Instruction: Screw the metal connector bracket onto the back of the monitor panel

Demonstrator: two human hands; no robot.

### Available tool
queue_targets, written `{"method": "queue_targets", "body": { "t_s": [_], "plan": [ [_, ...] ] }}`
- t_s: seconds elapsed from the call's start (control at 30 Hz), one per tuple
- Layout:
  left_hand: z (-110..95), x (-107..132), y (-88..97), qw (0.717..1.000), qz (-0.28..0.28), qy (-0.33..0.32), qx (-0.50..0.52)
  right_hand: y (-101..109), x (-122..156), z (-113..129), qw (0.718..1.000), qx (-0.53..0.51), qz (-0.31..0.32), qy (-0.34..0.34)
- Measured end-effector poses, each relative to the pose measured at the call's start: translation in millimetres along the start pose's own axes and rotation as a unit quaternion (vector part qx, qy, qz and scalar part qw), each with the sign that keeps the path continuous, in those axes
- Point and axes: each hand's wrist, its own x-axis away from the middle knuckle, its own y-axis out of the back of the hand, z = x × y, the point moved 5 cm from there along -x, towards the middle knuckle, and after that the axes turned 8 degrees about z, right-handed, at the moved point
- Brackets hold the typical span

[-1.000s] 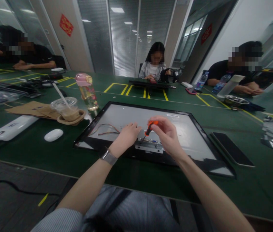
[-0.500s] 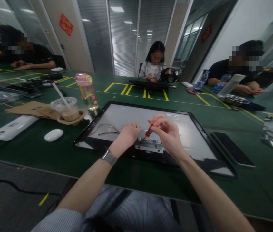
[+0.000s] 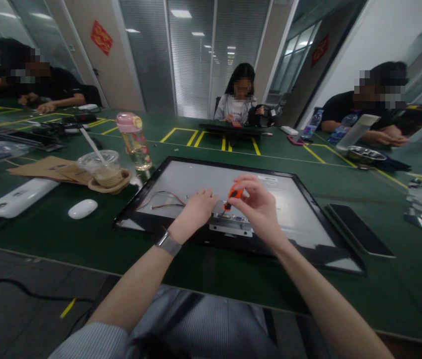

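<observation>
An orange-and-black screwdriver point(image 3: 233, 196) is pinched between the thumb and fingers of my right hand point(image 3: 259, 204). It leans, tip down, at a metal bracket point(image 3: 231, 228) with connector ports along the near edge of a flat display panel point(image 3: 181, 174). The exact spot under the tip is too small to make out. My left hand point(image 3: 199, 207) lies palm down on the panel, just left of the bracket, fingers stretched forward; what is beneath them is hidden. Thin coloured wires point(image 3: 166, 199) lie on the panel, left of that hand.
On the left are a white mouse point(image 3: 82, 209), an iced drink cup point(image 3: 102, 167), a pink-lidded bottle point(image 3: 134, 142) and a white power bank point(image 3: 18, 198). A black phone point(image 3: 359, 230) lies right of the panel. Several people sit around the green table point(image 3: 401, 284).
My right hand's fingers have shifted round the screwdriver and its handle now stands more upright, tip at the same place. My left hand has stayed in place.
</observation>
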Motion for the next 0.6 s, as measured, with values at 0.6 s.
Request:
{"method": "queue_targets", "body": {
  "t_s": [0.6],
  "plan": [
    [1.8, -0.8, -3.2, 1.000, -0.010, -0.001, 0.005, -4.6, 1.6, 3.1, 0.999, 0.013, 0.033, 0.008]
  ]
}}
